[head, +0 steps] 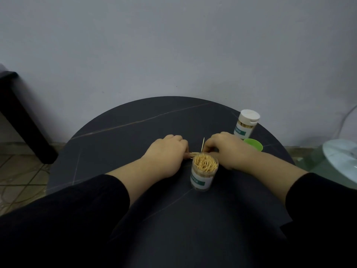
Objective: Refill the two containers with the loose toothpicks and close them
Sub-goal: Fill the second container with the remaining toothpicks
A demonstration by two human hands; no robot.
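Note:
An open clear container (203, 172), packed with upright toothpicks, stands in the middle of the round dark table (135, 120). Just behind it lies a small bunch of loose toothpicks (194, 154). My left hand (166, 153) is curled, knuckles up, and its fingers hold the left end of that bunch. My right hand (226, 147) pinches a single toothpick (202, 144) that points upward. A second container (246, 123) with a white lid on stands at the back right. A green lid (253, 144) lies beside it, partly behind my right wrist.
A grey wall rises right behind the table. A dark piece of furniture (23, 120) stands at the left on the tiled floor. A white round object (342, 159) lies on a glass surface at the right.

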